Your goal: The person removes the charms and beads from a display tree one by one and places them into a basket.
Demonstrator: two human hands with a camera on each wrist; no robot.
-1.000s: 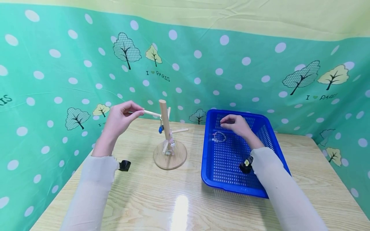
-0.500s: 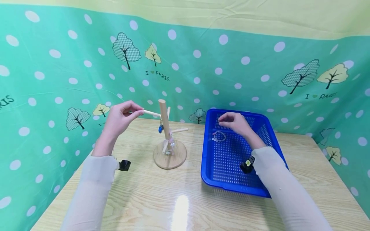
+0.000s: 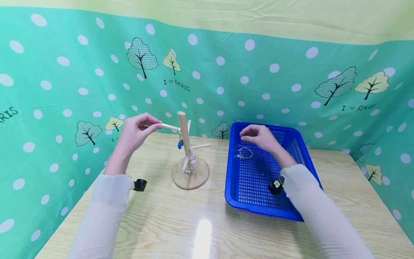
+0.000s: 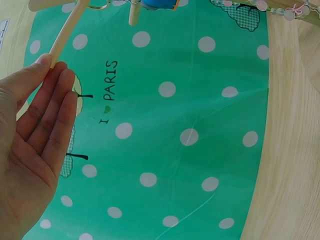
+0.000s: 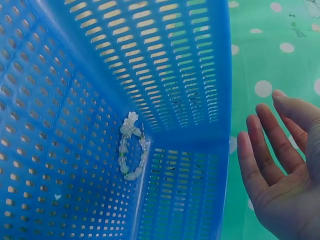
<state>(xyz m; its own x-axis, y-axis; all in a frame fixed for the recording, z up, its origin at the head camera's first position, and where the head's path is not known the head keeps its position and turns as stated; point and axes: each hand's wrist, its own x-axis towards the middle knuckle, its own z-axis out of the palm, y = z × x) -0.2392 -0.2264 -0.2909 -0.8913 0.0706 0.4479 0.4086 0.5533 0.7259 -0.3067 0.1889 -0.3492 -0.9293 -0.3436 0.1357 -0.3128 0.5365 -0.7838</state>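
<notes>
My left hand (image 3: pixel 133 133) pinches the end of an upper wooden peg (image 4: pixel 69 31) between thumb and fingers. That peg belongs to a wooden jewellery stand (image 3: pixel 183 129) with a round base. A blue charm (image 3: pixel 180 144) on a short chain hangs from the peg, close to the post. Pale pink and clear beaded bracelets (image 3: pixel 191 161) hang low on the stand. Over the blue basket (image 3: pixel 229 172) is my right hand (image 3: pixel 261 137), fingers loosely bent and holding nothing. Below it, a clear beaded bracelet (image 5: pixel 131 150) lies in the basket near a corner.
The stand and basket sit side by side on a light wood table (image 3: pixel 161 223). A green dotted cloth (image 3: pixel 220 79) rises behind the table and along its sides. Another bare-looking peg (image 3: pixel 202 146) sticks out toward the basket.
My right hand has shifted slightly left and away from me above the basket. My left hand keeps its pinch on the peg, and the stand stays put.
</notes>
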